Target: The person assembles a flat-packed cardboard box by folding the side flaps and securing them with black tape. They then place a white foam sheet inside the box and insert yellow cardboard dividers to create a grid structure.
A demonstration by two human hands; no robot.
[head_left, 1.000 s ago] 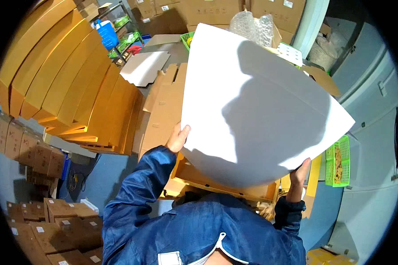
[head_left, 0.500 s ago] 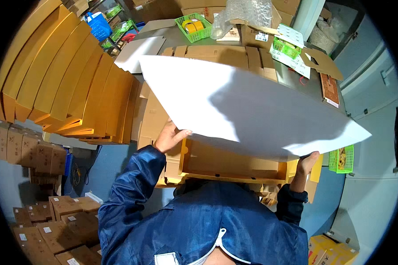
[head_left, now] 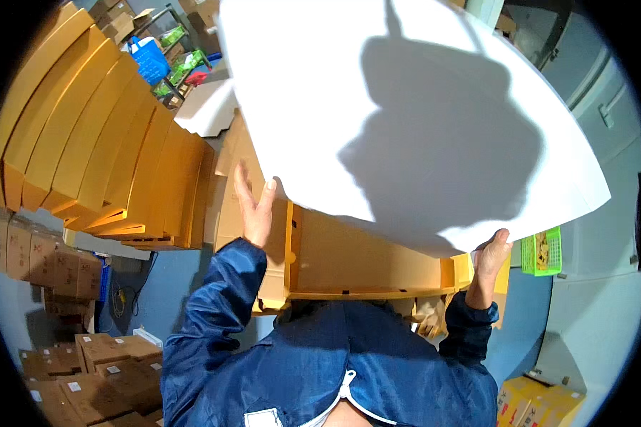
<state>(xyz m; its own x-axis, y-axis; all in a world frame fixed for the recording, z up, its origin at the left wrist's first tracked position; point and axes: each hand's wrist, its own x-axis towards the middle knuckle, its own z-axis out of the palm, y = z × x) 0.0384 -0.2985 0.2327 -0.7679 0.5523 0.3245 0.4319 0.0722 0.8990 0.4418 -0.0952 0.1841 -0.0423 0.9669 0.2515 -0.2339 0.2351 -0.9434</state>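
- Yellow box stack (head_left: 100, 135): left side, a gap between it and the left sleeve (head_left: 214, 317).
- White sheet (head_left: 299, 92): raised, tilted above the tray.
- Yellow tray (head_left: 377, 292): near rim uncovered.
- Right hand (head_left: 493, 257): closed on the sheet's near edge.
- Left hand (head_left: 255, 213): spread, thumb at its left edge; contact unclear.
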